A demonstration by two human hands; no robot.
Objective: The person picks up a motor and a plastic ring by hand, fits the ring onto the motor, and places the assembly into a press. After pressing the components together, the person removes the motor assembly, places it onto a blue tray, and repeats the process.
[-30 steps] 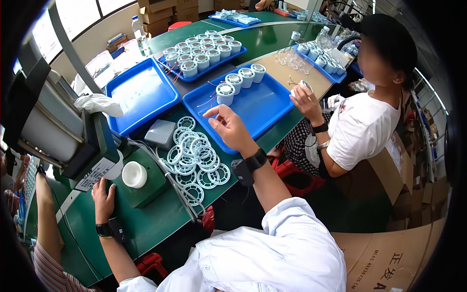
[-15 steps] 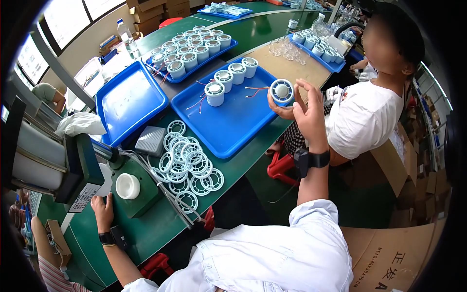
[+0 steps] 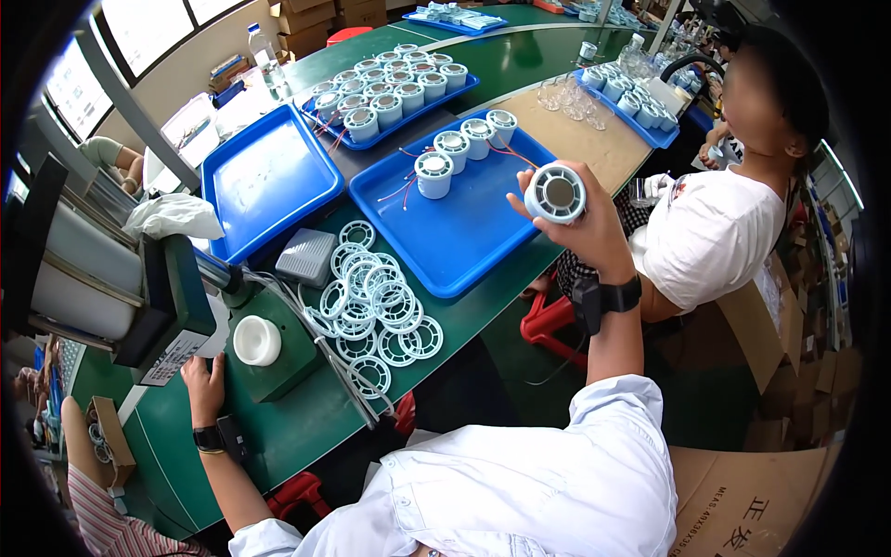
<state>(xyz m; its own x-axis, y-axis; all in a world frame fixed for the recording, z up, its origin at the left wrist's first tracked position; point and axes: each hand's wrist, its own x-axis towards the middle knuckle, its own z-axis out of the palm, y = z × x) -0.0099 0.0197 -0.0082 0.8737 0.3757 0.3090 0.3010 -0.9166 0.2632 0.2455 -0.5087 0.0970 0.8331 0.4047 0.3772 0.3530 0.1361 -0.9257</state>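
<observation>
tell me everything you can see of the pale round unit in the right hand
The pale round plastic-looking unit is a short cylinder. Its face, turned toward the camera, has a slotted, spoked ring around a flat brownish-grey disc. Thin reddish wires appear to trail from its upper left. The right hand grips its sides; in the picture it overlaps the right edge of the blue rectangular tray. Its back is hidden.

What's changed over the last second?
The right hand, empty at first, moved right across the blue tray and now holds a white round unit the co-worker held earlier. The left hand stays beside the green press base; four white units remain in the tray.
</observation>
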